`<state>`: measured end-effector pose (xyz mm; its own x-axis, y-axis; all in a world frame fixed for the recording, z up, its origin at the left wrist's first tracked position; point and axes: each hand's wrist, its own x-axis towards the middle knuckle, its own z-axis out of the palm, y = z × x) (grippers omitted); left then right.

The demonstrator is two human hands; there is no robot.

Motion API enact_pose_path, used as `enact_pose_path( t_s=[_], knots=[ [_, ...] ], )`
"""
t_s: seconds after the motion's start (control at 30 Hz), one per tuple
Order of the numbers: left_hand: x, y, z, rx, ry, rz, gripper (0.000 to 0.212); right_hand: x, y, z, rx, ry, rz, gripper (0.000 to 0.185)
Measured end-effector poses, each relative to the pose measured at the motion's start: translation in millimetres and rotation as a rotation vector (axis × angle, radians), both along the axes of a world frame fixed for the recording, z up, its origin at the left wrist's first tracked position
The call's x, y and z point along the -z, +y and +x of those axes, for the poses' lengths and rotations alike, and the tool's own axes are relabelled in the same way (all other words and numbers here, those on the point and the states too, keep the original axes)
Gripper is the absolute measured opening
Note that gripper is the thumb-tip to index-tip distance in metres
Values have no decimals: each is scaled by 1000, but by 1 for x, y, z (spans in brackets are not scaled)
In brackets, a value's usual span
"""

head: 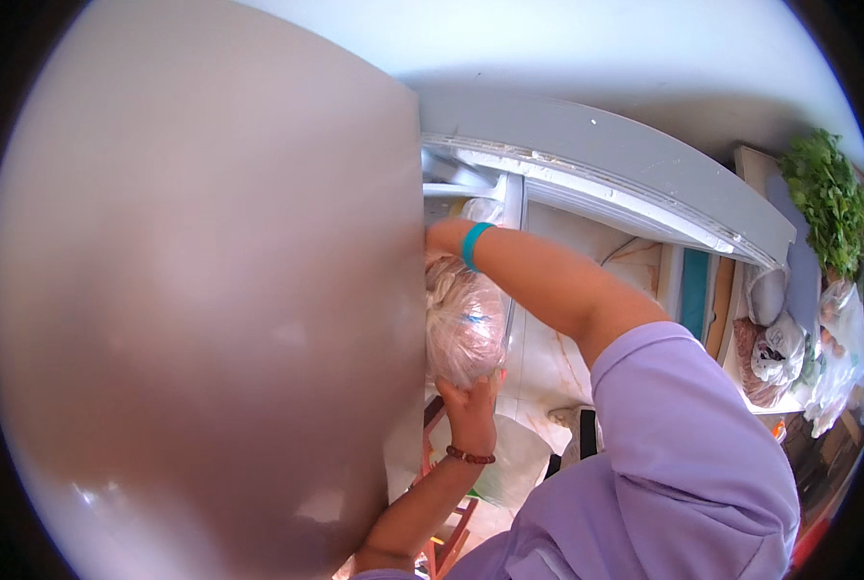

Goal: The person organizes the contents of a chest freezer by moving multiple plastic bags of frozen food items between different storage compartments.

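Observation:
A bulky clear plastic bag (467, 322) with pinkish contents is in the narrow gap beside a large smooth panel. My left hand (468, 406), with a beaded bracelet at the wrist, holds the bag's lower end, fingers and thumb spread against it. Across the bag's upper end reaches my right hand (443, 235), a teal band on its wrist; the panel's edge hides its fingers, so its grip cannot be told. Another clear plastic bag (483, 210) shows just above that wrist, near a white shelf edge (461, 190).
The large beige-grey panel (207, 290), apparently a refrigerator door, fills the left. An open grey door (606, 152) with a dirty white seal curves across the upper right. Leafy greens (827, 203) and filled plastic bags (776, 355) lie at far right. A reddish-brown frame (455, 536) stands low.

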<state>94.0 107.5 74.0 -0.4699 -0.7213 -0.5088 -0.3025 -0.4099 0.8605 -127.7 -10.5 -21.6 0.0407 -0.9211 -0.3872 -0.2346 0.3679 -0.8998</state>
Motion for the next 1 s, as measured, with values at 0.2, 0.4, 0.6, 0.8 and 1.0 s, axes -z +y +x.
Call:
enact_pose_path(
  t_s=[0.2,0.4,0.6,0.8,1.0],
  knots=[
    [-13,-18,-9,-232,-9,410,48,7,-24,-5,-102,141,-7,50],
    [-9,-16,-4,-124,63,348,63,4,-32,2,-82,74,-47,49],
    [-18,-10,-9,-130,-3,301,48,10,-41,3,-30,-13,-47,49],
    [-17,-4,-7,-129,-11,324,57,13,-34,3,57,-198,-22,49],
    [-11,-22,-5,-207,-8,582,39,18,-14,10,209,-615,38,49]
  ],
)
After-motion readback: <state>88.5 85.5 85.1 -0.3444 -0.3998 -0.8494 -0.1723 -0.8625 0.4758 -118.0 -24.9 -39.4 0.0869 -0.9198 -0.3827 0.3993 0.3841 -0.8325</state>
